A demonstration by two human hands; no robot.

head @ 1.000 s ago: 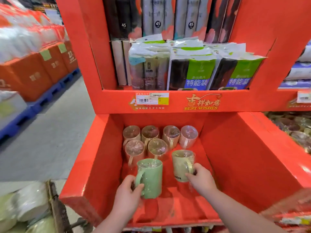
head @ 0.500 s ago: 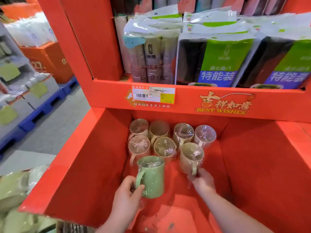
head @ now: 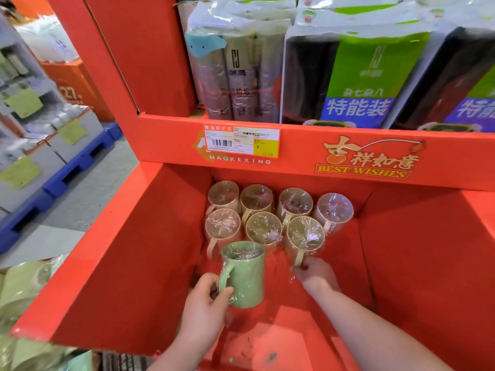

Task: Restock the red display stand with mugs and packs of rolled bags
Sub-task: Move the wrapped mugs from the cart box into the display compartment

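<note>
Seven film-wrapped beige mugs (head: 263,227) stand in two rows at the back of the lower bin of the red display stand (head: 160,236). We hold a green mug (head: 245,274) upright just in front of them. Our left hand (head: 206,303) is wrapped round its handle, thumb against the mug's side. Our right hand (head: 316,274) lies near it, fingers bent onto the handle of the front-right mug (head: 305,235); whether they pinch it we cannot tell. Packs of rolled bags (head: 359,76) fill the shelf above, behind a price label (head: 241,141).
</note>
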